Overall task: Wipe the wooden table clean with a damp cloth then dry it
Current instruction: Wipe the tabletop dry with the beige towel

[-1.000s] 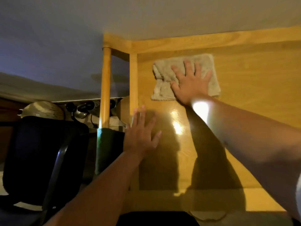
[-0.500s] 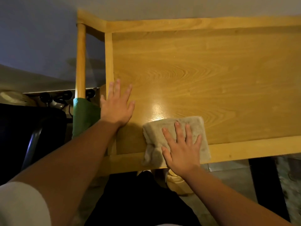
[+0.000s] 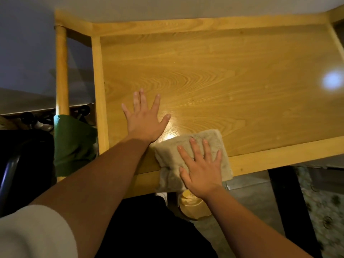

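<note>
While right hand (image 3: 202, 171) lies flat on cloth (image 3: 171, 155), left hand (image 3: 144, 120) splayed on wooden table (image 3: 223, 81), grey wall behind.

One golden wooden table with raised rim (image 3: 279, 157). One folded beige terry cloth (image 3: 173, 151), near edge of table. Two bare hands: left hand (image 3: 144, 121) flat on wood, right hand (image 3: 202, 174) flat on cloth. One round wooden post (image 3: 61, 71), far left. One green fabric piece (image 3: 72, 144), left of table. One pale yellow round object (image 3: 193, 203), below near edge.
</note>
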